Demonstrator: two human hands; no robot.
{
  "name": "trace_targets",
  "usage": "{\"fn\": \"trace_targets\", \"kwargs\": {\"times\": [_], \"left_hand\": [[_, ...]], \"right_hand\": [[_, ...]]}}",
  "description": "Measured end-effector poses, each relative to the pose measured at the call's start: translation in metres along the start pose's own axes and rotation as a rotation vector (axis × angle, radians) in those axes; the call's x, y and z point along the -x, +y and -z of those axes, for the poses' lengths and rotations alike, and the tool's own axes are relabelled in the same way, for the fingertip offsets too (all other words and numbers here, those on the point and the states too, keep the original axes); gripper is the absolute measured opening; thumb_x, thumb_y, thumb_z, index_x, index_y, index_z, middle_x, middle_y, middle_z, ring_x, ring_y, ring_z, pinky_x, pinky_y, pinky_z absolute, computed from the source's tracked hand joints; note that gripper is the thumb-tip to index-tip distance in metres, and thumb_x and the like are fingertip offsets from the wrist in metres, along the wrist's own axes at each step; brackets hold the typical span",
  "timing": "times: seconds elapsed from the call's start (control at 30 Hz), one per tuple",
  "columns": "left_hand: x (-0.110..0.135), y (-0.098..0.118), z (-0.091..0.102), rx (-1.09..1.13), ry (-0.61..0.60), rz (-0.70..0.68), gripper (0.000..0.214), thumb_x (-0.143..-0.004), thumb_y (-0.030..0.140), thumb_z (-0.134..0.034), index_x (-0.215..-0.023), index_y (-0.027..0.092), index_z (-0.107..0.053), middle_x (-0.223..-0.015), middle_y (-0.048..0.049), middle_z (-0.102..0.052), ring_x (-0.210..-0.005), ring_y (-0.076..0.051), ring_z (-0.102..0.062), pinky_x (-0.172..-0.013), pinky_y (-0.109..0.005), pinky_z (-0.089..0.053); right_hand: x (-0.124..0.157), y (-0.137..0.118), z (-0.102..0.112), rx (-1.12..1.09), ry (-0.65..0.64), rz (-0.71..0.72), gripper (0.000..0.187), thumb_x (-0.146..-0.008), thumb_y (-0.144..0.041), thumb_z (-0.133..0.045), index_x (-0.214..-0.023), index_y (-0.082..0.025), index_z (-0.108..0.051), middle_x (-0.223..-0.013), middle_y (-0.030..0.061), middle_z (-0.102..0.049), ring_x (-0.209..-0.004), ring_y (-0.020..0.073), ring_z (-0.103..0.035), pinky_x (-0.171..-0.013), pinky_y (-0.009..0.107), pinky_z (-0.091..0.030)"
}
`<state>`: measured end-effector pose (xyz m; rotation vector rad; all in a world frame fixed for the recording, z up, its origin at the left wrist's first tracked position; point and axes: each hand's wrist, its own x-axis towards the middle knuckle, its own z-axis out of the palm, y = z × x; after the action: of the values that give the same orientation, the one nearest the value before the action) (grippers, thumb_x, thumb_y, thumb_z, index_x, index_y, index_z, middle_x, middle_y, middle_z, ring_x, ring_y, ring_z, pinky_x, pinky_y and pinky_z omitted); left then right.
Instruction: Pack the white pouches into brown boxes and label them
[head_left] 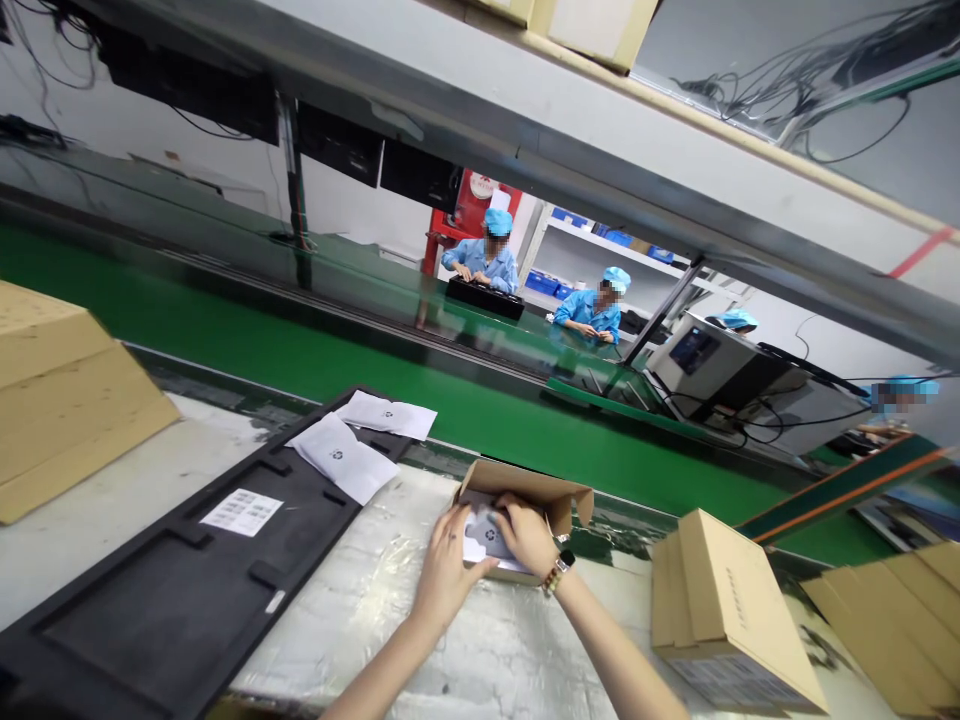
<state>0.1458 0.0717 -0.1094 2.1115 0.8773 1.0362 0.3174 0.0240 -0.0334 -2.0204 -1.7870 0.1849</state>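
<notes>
A small open cardboard box (537,487) sits on the plastic-covered bench near the green conveyor. Inside it lies a white bag (480,541) printed with a recycling mark. My left hand (445,570) rests on the box's near left side, fingers curled onto the bag. My right hand (529,533), with a watch on its wrist, presses the bag down into the box, fingers closed over it. Both hands touch the bag at once.
A long black tray (150,600) lies to the left with two white bags (352,455) and a label sheet (241,511) on it. Closed cartons (731,610) stand right; a big carton (60,390) stands far left. Several people in blue work across the green conveyor (480,410).
</notes>
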Motion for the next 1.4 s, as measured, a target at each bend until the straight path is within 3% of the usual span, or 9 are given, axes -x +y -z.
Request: {"fn": "trace_targets", "kwargs": {"times": [0.37,0.57,0.77,0.87,0.93,1.03,1.17,1.3,1.4], "left_hand": [[-0.004,0.005,0.004,0.048,-0.046,0.033,0.077,-0.08,0.035,-0.074,-0.145,0.019,-0.035,-0.145,-0.0158,-0.046,-0.141,-0.034,-0.037,-0.115,-0.052,-0.035],[-0.001,0.009,0.004,0.064,-0.028,0.039,0.073,-0.078,0.036,-0.074,-0.14,0.019,-0.039,-0.139,-0.0147,-0.05,-0.135,-0.037,-0.041,-0.112,-0.056,-0.037],[-0.028,0.016,0.055,-0.008,0.356,0.078,0.082,-0.079,0.05,-0.071,-0.143,0.015,-0.034,-0.111,-0.012,-0.056,-0.098,-0.027,-0.058,-0.091,-0.044,-0.049],[-0.064,0.028,0.082,-0.066,0.053,0.067,0.082,-0.088,0.049,-0.061,-0.152,0.017,-0.021,-0.086,-0.0019,-0.059,-0.069,-0.02,-0.059,-0.068,-0.029,-0.047],[-0.085,0.039,0.089,-0.108,-0.168,0.04,0.066,-0.095,0.042,-0.05,-0.151,0.02,-0.026,-0.072,0.0019,-0.058,-0.059,-0.018,-0.058,-0.059,-0.025,-0.039],[-0.097,0.047,0.085,-0.149,-0.258,0.032,0.055,-0.097,0.03,-0.041,-0.15,0.022,-0.032,-0.061,0.0032,-0.056,-0.056,-0.02,-0.059,-0.057,-0.024,-0.035],[-0.077,0.032,0.076,-0.044,-0.321,0.01,0.069,-0.09,0.017,-0.042,-0.155,0.03,-0.021,-0.078,0.0021,-0.064,-0.066,-0.019,-0.065,-0.066,-0.025,-0.045],[-0.037,-0.006,0.079,-0.041,-0.41,-0.113,0.078,-0.076,0.008,-0.052,-0.148,0.035,-0.04,-0.124,-0.0065,-0.061,-0.107,-0.025,-0.064,-0.086,-0.03,-0.05],[-0.007,-0.029,0.084,-0.088,-0.476,-0.165,0.085,-0.074,0.015,-0.065,-0.15,0.039,-0.037,-0.123,-0.0071,-0.06,-0.111,-0.029,-0.06,-0.09,-0.036,-0.051]], "right_hand": [[-0.015,0.01,-0.006,-0.02,0.018,-0.094,0.019,-0.094,-0.035,-0.063,-0.09,-0.02,-0.074,-0.089,0.0022,-0.076,-0.08,0.017,-0.07,-0.078,0.032,-0.052],[-0.003,-0.008,-0.02,0.037,0.24,-0.144,0.021,-0.095,-0.029,-0.057,-0.085,-0.02,-0.073,-0.086,0.0089,-0.073,-0.081,0.0219,-0.066,-0.078,0.036,-0.049],[0.047,-0.001,0.002,0.0,0.606,-0.22,0.028,-0.096,-0.045,-0.052,-0.1,-0.019,-0.063,-0.089,0.0101,-0.064,-0.085,0.025,-0.059,-0.082,0.038,-0.045],[0.059,0.02,0.027,-0.042,0.733,-0.32,0.052,-0.097,-0.048,-0.049,-0.131,-0.009,-0.042,-0.085,0.0078,-0.058,-0.073,0.0227,-0.056,-0.072,0.036,-0.046],[0.055,0.036,0.043,-0.093,0.682,-0.316,0.066,-0.095,-0.048,-0.052,-0.141,-0.007,-0.029,-0.08,0.0031,-0.057,-0.065,0.0202,-0.055,-0.063,0.031,-0.045],[0.044,0.051,0.053,-0.173,0.51,-0.252,0.048,-0.094,-0.043,-0.049,-0.132,-0.013,-0.047,-0.065,-0.003,-0.055,-0.053,0.0177,-0.054,-0.054,0.027,-0.042],[0.052,0.049,0.033,-0.242,0.396,-0.192,0.036,-0.093,-0.032,-0.041,-0.12,-0.015,-0.059,-0.071,0.0017,-0.062,-0.058,0.0195,-0.059,-0.059,0.029,-0.047],[0.086,0.042,0.003,-0.29,0.337,-0.127,0.05,-0.084,-0.033,-0.049,-0.132,-0.017,-0.053,-0.113,0.0126,-0.065,-0.097,0.0269,-0.067,-0.08,0.036,-0.054],[0.114,0.044,-0.007,-0.291,0.268,-0.107,0.061,-0.081,-0.03,-0.054,-0.141,-0.02,-0.049,-0.128,0.0142,-0.06,-0.113,0.0299,-0.062,-0.091,0.041,-0.052]]}}
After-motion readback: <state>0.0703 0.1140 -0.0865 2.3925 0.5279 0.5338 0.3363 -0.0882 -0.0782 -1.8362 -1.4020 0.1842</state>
